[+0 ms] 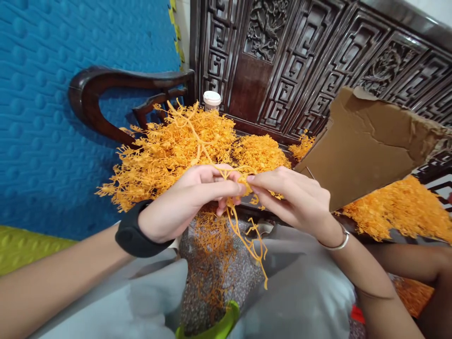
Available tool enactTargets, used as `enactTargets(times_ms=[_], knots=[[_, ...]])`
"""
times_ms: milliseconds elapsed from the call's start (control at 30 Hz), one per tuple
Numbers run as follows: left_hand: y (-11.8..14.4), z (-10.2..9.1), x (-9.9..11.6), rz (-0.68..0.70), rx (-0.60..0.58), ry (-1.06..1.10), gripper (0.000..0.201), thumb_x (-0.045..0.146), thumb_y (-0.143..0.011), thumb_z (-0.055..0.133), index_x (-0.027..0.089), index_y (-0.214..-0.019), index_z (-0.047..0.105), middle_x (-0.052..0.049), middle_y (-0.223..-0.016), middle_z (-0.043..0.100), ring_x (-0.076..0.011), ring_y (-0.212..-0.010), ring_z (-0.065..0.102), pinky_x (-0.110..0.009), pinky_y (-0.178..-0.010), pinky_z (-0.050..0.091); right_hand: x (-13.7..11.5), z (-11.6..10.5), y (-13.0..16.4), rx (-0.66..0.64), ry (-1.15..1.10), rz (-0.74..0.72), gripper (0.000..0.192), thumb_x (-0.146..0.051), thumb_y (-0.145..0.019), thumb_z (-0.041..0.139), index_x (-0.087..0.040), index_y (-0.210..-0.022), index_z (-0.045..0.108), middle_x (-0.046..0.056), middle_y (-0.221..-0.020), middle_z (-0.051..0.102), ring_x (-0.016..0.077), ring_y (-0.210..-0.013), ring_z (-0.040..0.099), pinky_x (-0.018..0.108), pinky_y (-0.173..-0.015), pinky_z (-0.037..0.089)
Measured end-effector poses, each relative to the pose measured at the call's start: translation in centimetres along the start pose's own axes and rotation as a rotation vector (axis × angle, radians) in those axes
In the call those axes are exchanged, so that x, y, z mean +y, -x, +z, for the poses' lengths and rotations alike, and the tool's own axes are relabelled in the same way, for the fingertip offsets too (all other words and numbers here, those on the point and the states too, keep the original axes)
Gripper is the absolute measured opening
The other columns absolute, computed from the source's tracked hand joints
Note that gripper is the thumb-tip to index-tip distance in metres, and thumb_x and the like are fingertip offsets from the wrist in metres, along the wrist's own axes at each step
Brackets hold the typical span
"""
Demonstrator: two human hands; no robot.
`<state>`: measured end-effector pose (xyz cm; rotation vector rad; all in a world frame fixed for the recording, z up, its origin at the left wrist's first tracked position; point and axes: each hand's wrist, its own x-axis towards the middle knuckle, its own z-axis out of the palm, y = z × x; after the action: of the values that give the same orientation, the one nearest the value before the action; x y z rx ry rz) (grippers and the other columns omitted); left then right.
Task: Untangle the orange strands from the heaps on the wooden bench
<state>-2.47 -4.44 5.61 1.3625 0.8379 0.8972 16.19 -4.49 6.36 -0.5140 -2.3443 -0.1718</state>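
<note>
An orange branched plastic sprue (247,242) runs through my left hand (201,188), which is closed on it with thumb against fingers. Its thin stems reach up over the pile behind and hang down below the fingers. My right hand (293,190) pinches a small orange plastic piece (244,180) on the sprue, close beside the left fingertips; the exact shape of that piece is partly hidden. Just beyond the hands lies a large heap of similar orange sprues (165,155). A smaller mound of orange pieces (261,153) sits to its right.
A cardboard sheet (367,146) leans at the right, with another orange pile (402,207) beside it. A white-lidded container (212,99) stands behind the heap, against the carved wooden back (250,89). Orange scraps (212,240) litter the floor. Another person's limb (413,263) shows at right.
</note>
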Motion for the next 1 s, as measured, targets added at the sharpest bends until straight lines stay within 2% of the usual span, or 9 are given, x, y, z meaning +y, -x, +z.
enactTargets(times_ms=[200,300,400,633,700,867,1000], knots=[[0.2,0.0,0.0,0.034,0.017,-0.126,0.024,0.033,-0.071,0.058,0.016,-0.054,0.054,0.001,-0.055,0.053,-0.0082,-0.049,0.046,-0.020,-0.046,0.039,0.4,-0.5,0.2,-0.092,0.126,-0.026,0.016,-0.025,-0.089,0.044,-0.020,-0.096,0.057,0.006,-0.083,0.062,0.0138,-0.073,0.056,0.030,-0.063,0.042],[0.3,0.1,-0.1,0.074,0.032,-0.181,0.024,0.031,-0.070,0.059,0.017,-0.053,0.051,0.002,-0.053,0.050,-0.0079,-0.049,0.044,-0.020,-0.046,0.037,0.3,-0.3,0.1,-0.168,0.127,-0.002,0.019,-0.029,-0.091,0.040,-0.020,-0.093,0.056,0.005,-0.078,0.059,0.0136,-0.069,0.053,0.031,-0.062,0.039],[0.4,0.2,-0.2,0.101,0.045,-0.190,0.024,0.029,-0.069,0.059,0.017,-0.052,0.049,0.004,-0.051,0.047,-0.0074,-0.048,0.042,-0.019,-0.045,0.035,0.1,0.0,-0.2,-0.223,0.166,-0.042,0.019,-0.029,-0.091,0.038,-0.019,-0.090,0.054,0.005,-0.074,0.057,0.0130,-0.066,0.050,0.030,-0.060,0.037],[0.8,-0.5,-1.0,-0.015,-0.142,-0.221,0.025,0.032,-0.074,0.051,0.017,-0.054,0.050,0.002,-0.051,0.048,-0.0088,-0.049,0.043,-0.021,-0.046,0.035,0.0,-0.2,-0.4,-0.315,0.223,-0.215,0.020,-0.024,-0.092,0.035,-0.019,-0.081,0.052,0.003,-0.071,0.053,0.0118,-0.062,0.045,0.029,-0.056,0.032],[0.7,-0.6,-1.1,-0.019,-0.155,-0.223,0.024,0.033,-0.075,0.051,0.017,-0.056,0.050,0.002,-0.052,0.048,-0.0087,-0.049,0.043,-0.021,-0.046,0.035,0.1,-0.2,-0.3,-0.324,0.229,-0.238,0.022,-0.024,-0.093,0.033,-0.019,-0.080,0.051,0.002,-0.069,0.052,0.0114,-0.060,0.043,0.029,-0.054,0.031],[0.1,-0.4,-1.2,0.064,-0.076,-0.255,0.027,0.031,-0.075,0.050,0.018,-0.053,0.043,0.005,-0.048,0.038,-0.0074,-0.046,0.035,-0.020,-0.044,0.030,-0.3,0.6,-0.3,-0.282,0.336,-0.175,0.023,-0.021,-0.092,0.034,-0.018,-0.075,0.049,0.002,-0.064,0.048,0.0112,-0.059,0.042,0.028,-0.055,0.030],[-0.2,-0.3,-1.4,0.184,-0.056,-0.371,0.019,0.031,-0.077,0.049,0.018,-0.062,0.050,0.004,-0.054,0.044,-0.0088,-0.050,0.038,-0.021,-0.047,0.032,-1.0,1.0,-0.4,-0.252,0.353,-0.035,0.026,-0.022,-0.090,0.035,-0.016,-0.068,0.047,0.001,-0.059,0.045,0.0100,-0.055,0.038,0.026,-0.051,0.027]])
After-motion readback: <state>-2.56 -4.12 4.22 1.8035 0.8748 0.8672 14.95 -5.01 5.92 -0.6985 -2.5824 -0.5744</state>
